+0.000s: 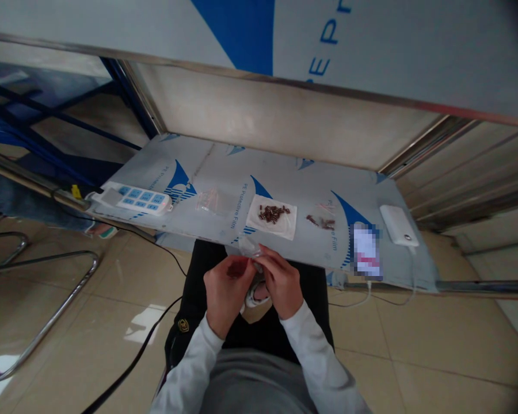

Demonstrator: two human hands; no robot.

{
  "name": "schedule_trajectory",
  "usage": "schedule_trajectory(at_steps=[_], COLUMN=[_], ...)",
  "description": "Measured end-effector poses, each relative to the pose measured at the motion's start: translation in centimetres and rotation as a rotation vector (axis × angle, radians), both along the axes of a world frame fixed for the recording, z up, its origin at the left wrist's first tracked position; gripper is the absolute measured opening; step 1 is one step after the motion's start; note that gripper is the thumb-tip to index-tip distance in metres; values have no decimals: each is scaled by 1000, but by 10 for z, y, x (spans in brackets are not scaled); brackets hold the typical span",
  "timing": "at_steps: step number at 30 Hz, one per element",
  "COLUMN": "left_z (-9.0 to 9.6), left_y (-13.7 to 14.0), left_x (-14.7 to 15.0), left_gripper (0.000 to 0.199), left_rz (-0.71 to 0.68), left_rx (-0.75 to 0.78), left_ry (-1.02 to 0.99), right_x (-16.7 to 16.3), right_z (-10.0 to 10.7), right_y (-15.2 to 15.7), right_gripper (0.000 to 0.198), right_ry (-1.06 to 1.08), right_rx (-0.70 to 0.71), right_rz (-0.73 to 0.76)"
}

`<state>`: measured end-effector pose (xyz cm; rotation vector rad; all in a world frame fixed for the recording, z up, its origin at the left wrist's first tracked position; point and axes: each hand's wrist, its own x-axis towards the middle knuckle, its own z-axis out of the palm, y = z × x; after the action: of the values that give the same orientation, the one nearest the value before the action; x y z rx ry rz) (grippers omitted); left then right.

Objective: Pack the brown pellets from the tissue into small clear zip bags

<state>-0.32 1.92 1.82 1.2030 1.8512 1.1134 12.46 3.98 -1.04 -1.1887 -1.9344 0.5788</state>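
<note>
Over my lap, just below the table's front edge, both hands pinch a small clear plastic bag [249, 247]. My left hand [225, 294] is closed, its fingertips meeting those of my right hand [284, 286], which is closed too. Dark brown pieces [236, 269] show at the left fingers; whether they lie inside the bag I cannot tell. On the table ahead, a pile of small brown cylindrical pieces [273, 214] rests on a white sheet [287, 230]. Right of it lies a clear bag with brown pieces [322, 222]. Another clear bag [207, 201] lies left.
A white power strip [144, 199] with blue sockets sits at the table's left end. On the right are a blurred-out phone [366, 253] and a white power bank [398, 225] with cables. A film-covered upper shelf [155, 29] overhangs the table. Metal chair legs [69, 310] stand left.
</note>
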Motion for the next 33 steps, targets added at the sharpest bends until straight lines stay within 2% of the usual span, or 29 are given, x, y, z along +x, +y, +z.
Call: schedule_trajectory(at_steps=[4,8,11,13,15,17,21,23,26,29,33], left_z=[-3,-1,0,-1,-4,-9,-18,-22,-26,-28,-27], left_y=[-2,-2,1,4,7,10,14,14,14,12,9], left_x=[1,-9,-17,-17,-13,-8,-3,-4,-7,-7,-6], left_gripper=[16,15,47,73,84,76,35,20,19,27,28], left_rz=[-72,-223,-417,-535,-615,-650,-574,-473,-349,-310,-300], left_rx=[21,176,308,331,313,276,189,153,130,144,156], left_ry=[11,182,357,438,470,457,355,294,228,181,184], right_x=[-2,4,14,17,17,14,13,20,37,46,40], right_z=[-2,1,9,18,27,35,38,29,1,-35,-69], right_y=[3,10,14,15,13,9,11,25,64,109,146], right_gripper=[28,26,26,24,20,18,14,10,12,17,28], right_ry=[15,29,-7,-71,-140,-187,-122,-15,43,-184,-293], right_rx=[-32,-129,-191,-231,-262,-276,-253,-224,-175,-193,-184], right_rz=[-52,-68,-32,35,117,172,190,159,-44,-220,-250])
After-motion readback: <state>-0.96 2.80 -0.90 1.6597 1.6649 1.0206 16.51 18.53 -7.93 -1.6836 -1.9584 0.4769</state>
